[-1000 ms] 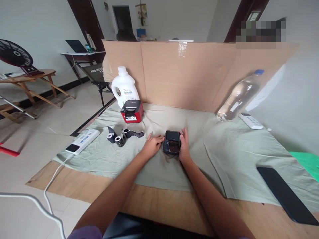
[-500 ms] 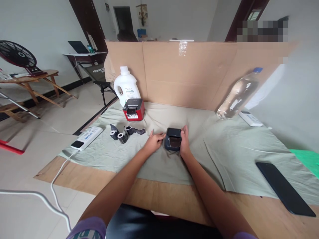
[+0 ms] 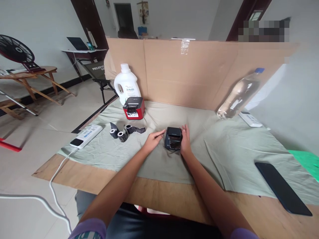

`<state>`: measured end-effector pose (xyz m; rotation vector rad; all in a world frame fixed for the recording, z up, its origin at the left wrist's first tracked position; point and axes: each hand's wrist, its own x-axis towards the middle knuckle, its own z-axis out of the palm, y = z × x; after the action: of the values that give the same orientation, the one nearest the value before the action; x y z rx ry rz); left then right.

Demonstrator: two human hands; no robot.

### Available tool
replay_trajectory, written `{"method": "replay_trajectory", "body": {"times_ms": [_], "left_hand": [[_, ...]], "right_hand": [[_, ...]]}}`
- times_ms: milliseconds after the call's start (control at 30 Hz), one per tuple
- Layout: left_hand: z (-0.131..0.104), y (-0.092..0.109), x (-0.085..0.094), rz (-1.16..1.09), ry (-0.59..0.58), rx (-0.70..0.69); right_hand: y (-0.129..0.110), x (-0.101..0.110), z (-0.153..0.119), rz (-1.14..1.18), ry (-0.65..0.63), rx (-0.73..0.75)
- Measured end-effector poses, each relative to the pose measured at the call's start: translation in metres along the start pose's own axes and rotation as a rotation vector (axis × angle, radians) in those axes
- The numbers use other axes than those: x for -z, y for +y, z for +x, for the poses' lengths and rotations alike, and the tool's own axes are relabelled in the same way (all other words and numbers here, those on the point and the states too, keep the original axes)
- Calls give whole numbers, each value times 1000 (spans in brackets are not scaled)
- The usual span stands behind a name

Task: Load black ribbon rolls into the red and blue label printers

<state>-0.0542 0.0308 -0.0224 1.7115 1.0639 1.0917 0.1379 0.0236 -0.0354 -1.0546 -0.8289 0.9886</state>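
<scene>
Table edge (image 3: 164,196): bare wood nearest the person, with a grey-green cloth (image 3: 161,172) over the rest, probably laid to give an even, soft surface.
Phone (image 3: 281,187): flat at the far right, well apart from both hands, perhaps set there so it does not crowd the work.
Right hand (image 3: 185,141): against the right side of the black printer, fingers reaching up along it, likely to steady it; whether it truly grips is not clear, since the thumb is hidden.
Left hand (image 3: 153,141): grasping nothing, index finger stretched to the printer's left side, touching or just beside it, perhaps guiding that edge.
Black printer (image 3: 173,139): on the cloth between the two hands, its front and a glossy dark strip (image 3: 174,143) turned toward the person, which seems to put that strip in easy view.
Dark rolls (image 3: 122,135): grouped left of the hands, loose ends trailing; likely kept together within reach.
White block (image 3: 87,136): at the cloth's left, its cable (image 3: 57,179) dropping off the table, so the cord probably stays out of the way.
Red printer (image 3: 134,109): farther back, just in front of a white jug (image 3: 127,84).
Bottle (image 3: 238,96): tilted at the right, apparently leaning on the cardboard (image 3: 186,76), which stands upright, likely as a screen.
</scene>
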Motion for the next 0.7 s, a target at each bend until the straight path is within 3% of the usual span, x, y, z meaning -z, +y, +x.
{"method": "replay_trajectory", "body": {"times_ms": [133, 300, 700], "left_hand": [[-5, 3, -1, 57, -8, -45], [-5, 0, -2, 82, 91, 75], [-6, 2, 0, 99, 39, 51]], "right_hand": [[2, 1, 3, 11, 18, -3], [2, 0, 2, -6, 37, 7], [2, -1, 2, -4, 53, 9]]}}
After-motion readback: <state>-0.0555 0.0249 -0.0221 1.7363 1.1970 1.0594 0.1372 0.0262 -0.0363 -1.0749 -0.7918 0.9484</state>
